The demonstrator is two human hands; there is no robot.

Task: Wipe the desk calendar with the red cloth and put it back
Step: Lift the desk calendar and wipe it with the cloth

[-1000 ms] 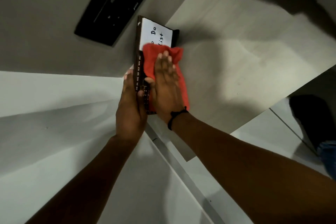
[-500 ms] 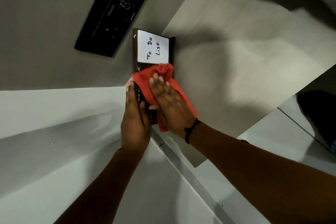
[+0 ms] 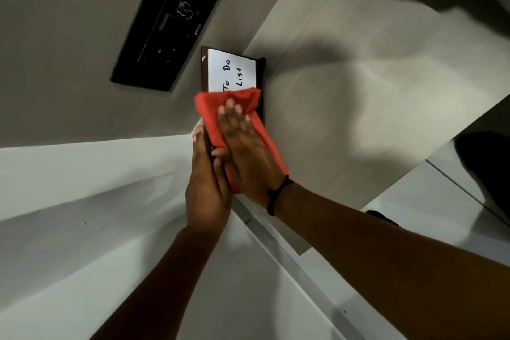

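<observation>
Red cloth (image 3: 234, 119), soft and bunched, lies pressed over the lower part of the dark brown desk calendar (image 3: 260, 83), which carries a white card (image 3: 231, 72) hand-lettered "To Do List". The right hand (image 3: 245, 152) lies flat on top of the cloth, its fingers (image 3: 230, 107) extended and close together, not curled, pushing the fabric against the calendar's face; cloth sticks out past the fingertips toward the white card and trails back along the outer side of the hand to the wrist, where a thin black band (image 3: 277, 196) sits. The left hand (image 3: 207, 188) steadies the calendar from its other side: its fingers (image 3: 198, 135) run straight along the calendar's dark edge with the thumb folded over onto the front, so the calendar is clasped narrowly between thumb and fingers. The 2 hands touch each other beside the cloth. The calendar lies against the pale wood-grain desk (image 3: 358, 91), its upper end near a long black rectangular panel (image 3: 176, 16) set on the grey surface beyond. Whether the calendar's base rests on the desk or is lifted slightly I cannot tell.
</observation>
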